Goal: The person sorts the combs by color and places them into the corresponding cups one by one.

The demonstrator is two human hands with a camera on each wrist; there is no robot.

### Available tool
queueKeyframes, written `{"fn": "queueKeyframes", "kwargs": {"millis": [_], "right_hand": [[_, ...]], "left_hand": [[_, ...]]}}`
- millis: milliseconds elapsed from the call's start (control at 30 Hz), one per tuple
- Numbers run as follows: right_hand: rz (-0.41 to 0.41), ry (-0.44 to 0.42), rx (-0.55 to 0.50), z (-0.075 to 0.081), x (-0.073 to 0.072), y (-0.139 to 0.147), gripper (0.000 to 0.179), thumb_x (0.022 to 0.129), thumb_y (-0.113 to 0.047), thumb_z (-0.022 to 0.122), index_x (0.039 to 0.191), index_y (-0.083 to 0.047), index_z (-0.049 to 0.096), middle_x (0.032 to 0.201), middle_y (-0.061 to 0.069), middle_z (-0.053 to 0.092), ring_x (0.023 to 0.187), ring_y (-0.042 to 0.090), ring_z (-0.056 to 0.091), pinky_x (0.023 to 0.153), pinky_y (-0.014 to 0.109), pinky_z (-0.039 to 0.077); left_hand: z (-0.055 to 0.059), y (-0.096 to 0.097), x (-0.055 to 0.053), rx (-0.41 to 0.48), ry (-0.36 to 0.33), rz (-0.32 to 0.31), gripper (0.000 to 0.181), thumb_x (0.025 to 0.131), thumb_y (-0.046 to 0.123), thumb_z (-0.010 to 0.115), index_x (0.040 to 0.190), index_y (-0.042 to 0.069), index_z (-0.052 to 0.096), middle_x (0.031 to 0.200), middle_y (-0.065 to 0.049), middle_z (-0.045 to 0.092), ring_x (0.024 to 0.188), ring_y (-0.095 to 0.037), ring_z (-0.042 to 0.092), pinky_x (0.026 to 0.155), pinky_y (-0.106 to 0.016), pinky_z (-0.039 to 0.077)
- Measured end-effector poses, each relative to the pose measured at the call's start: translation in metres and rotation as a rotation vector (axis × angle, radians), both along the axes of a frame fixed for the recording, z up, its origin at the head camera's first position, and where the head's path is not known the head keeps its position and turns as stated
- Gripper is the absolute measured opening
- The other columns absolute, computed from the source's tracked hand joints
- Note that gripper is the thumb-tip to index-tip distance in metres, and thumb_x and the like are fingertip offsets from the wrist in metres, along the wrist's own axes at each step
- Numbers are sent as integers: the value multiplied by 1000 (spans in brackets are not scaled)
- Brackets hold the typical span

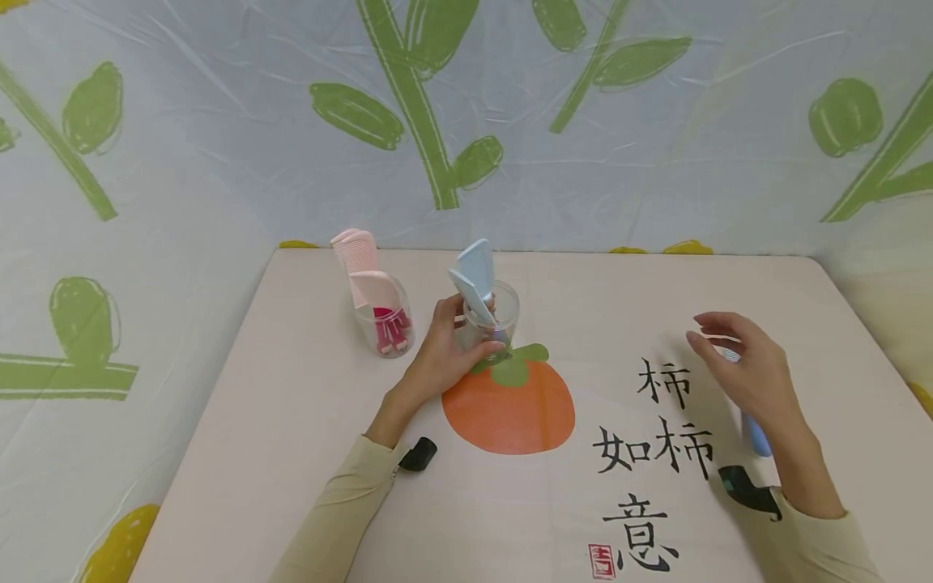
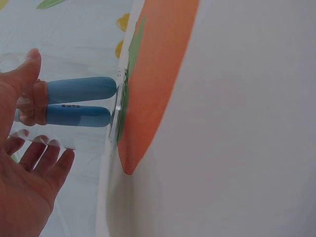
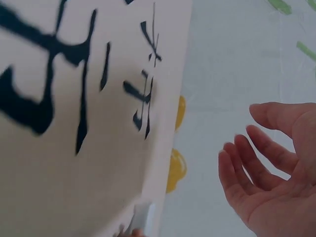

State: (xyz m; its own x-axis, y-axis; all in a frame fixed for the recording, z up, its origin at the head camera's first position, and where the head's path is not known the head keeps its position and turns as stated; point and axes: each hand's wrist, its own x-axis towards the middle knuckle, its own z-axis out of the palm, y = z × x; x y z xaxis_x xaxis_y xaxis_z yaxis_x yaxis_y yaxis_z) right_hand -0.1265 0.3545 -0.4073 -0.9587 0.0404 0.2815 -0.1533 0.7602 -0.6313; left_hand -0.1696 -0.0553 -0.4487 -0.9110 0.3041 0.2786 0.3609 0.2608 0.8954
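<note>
My left hand (image 1: 446,350) grips a clear plastic cup (image 1: 506,304), with the thumb on one side and the fingers on the other. Two light-blue combs (image 1: 477,267) stand in that cup, heads up; their blue handles (image 2: 81,91) show through its wall in the left wrist view. Over the right side of the table hovers my right hand (image 1: 758,376), holding nothing, its fingers loosely bent and the thumb apart from them in the right wrist view. Beneath it lies another blue-handled comb (image 1: 758,437), mostly hidden by the hand and forearm.
Left of my left hand, a second clear cup (image 1: 404,328) holds pink combs (image 1: 359,253) with dark pink handles. The tabletop (image 1: 291,421) bears a printed orange persimmon (image 1: 510,413) and black characters (image 1: 641,530). A leaf-patterned sheet (image 1: 240,146) hangs behind the table.
</note>
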Motion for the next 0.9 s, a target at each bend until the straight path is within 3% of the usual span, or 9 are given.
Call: {"fn": "queueKeyframes", "kwargs": {"millis": [200,400,500,567,633,733,833,900], "right_hand": [[-66,-21,35,-5,7,20,40,99,-23,69,130,1,62,126,22,61,99,-21,40,82,-2,34],[-138,-40,19,-10,12,36,41,99,-23,69,131,2,61,115,2,60,94,-24,40,77,0,36],[-168,-50,24,-11,13,40,42,100,-23,68,132,3,60,117,8,61,93,-22,40,75,2,34],[-177,-68,37,-11,13,42,43,100,-22,66,133,4,58,123,21,60,97,-10,49,74,2,33],[-182,-96,50,-12,13,44,45,101,-22,65,135,6,56,128,30,58,106,11,59,71,4,32],[-193,-169,69,-14,13,47,49,103,-24,62,138,9,51,131,35,54,114,48,56,67,9,33],[-211,-247,80,-15,12,50,54,105,-26,58,142,11,46,134,39,50,118,57,52,77,29,52],[-216,-290,84,-15,11,52,57,105,-26,57,144,13,42,136,41,48,119,59,50,83,51,55]], "left_hand": [[0,1,-1,4,13,-5,75,89,21,84,146,8,38,144,-11,40,128,-23,45,108,-48,44],[0,1,0,-7,-3,-3,74,89,24,83,146,9,38,143,-10,40,127,-22,47,108,-46,45],[1,0,1,-12,-17,4,74,89,26,83,146,10,38,143,-9,39,126,-22,48,108,-45,44],[1,0,1,-10,-23,4,74,89,26,83,146,11,38,143,-9,39,126,-22,48,108,-46,45],[1,0,1,-8,-24,0,74,90,26,83,147,11,38,144,-9,39,126,-22,48,108,-46,44],[1,0,1,-2,-17,-6,75,90,24,83,147,10,37,144,-10,39,126,-23,49,108,-47,44],[2,0,1,-1,-17,-4,76,89,24,83,148,10,37,145,-10,39,127,-23,48,109,-48,44],[2,0,1,-2,-26,-5,76,90,25,83,148,10,36,145,-9,39,128,-23,48,109,-48,43]]}}
